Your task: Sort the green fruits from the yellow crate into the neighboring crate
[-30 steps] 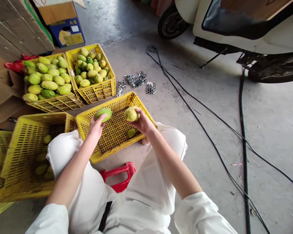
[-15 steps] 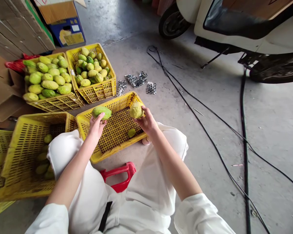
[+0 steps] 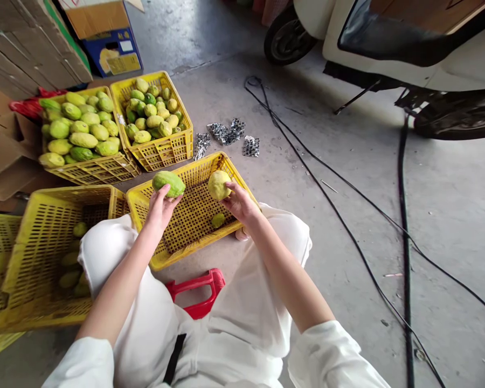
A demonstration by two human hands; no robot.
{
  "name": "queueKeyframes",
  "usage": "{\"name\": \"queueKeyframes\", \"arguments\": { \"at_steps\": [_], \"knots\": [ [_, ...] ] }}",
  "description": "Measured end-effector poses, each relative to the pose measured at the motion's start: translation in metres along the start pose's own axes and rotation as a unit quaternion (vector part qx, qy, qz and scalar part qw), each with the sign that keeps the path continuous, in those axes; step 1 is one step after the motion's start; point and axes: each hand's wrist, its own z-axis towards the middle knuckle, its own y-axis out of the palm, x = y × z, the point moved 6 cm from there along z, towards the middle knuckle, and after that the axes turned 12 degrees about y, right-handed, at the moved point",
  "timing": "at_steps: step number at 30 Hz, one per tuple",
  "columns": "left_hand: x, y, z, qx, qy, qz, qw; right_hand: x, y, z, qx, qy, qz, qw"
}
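My left hand (image 3: 162,206) grips a green lemon-like fruit (image 3: 170,184) from below, over the left side of a yellow plastic crate (image 3: 173,249). In my right hand (image 3: 238,201) is a rounder yellow lemon-like fruit (image 3: 219,185), held above the crate's right side. The two fruits are apart, at about the same height. One small yellow-green fruit (image 3: 217,220) lies on the crate's perforated floor, under my right hand. Between my knees, a red plastic stool (image 3: 194,282) shows in part.
Two yellow crates, a left one (image 3: 101,171) and a right one (image 3: 161,151), stand heaped with fruit behind. Another crate (image 3: 28,258) at left holds several fruits. Crumpled patterned packets (image 3: 226,132), black cables (image 3: 327,178) and a white scooter (image 3: 388,70) are on the floor beyond.
My right hand has moved a little to the left with the yellow fruit, which has turned slightly. My left hand has barely moved and keeps hold of the green fruit.
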Motion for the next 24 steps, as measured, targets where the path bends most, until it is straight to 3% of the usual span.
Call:
{"name": "queueKeyframes", "arguments": {
  "at_steps": [7, 24],
  "knots": [
    [-0.003, 0.009, -0.009, -0.065, -0.017, 0.031, 0.997, -0.001, 0.009, -0.008, -0.04, -0.035, -0.047, 0.997],
    [-0.009, 0.008, -0.014, -0.015, -0.073, 0.035, 0.997, -0.004, 0.009, -0.011, -0.016, -0.049, -0.053, 0.997]
  ]
}}
